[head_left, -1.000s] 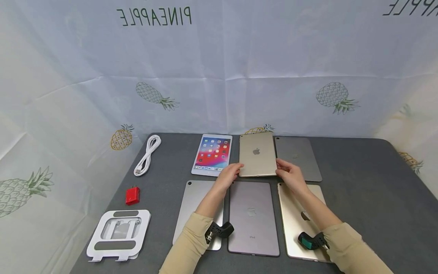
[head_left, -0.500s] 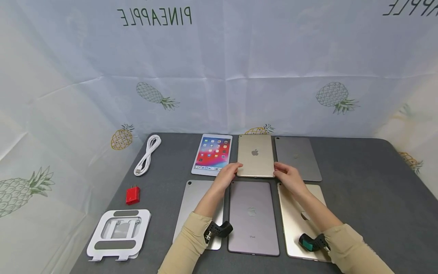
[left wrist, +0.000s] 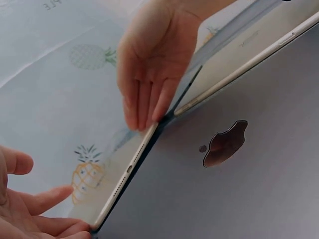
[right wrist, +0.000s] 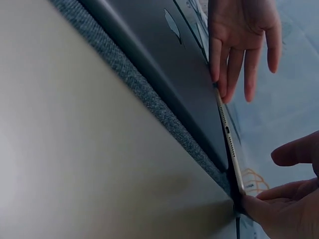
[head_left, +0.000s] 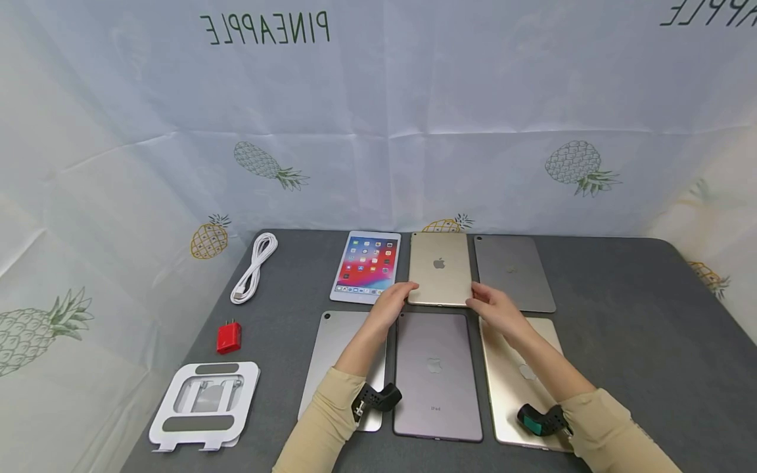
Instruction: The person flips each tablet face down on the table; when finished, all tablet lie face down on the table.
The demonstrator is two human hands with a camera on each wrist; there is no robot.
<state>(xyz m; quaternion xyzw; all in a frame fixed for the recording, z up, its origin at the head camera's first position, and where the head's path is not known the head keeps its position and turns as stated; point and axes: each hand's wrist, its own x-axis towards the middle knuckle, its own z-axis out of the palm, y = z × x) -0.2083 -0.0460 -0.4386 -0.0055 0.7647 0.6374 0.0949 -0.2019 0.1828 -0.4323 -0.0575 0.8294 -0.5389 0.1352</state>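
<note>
The gold tablet point(head_left: 439, 268) lies face down in the middle of the back row, its long axis running away from the person, with the left hand point(head_left: 391, 303) and right hand point(head_left: 495, 307), fingers straight, touching its near corners, equally close.

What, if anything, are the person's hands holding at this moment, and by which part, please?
Nothing is gripped. Both hands' straight fingers touch the near corners of the small gold tablet: left hand at its left corner, right hand at its right.
</note>
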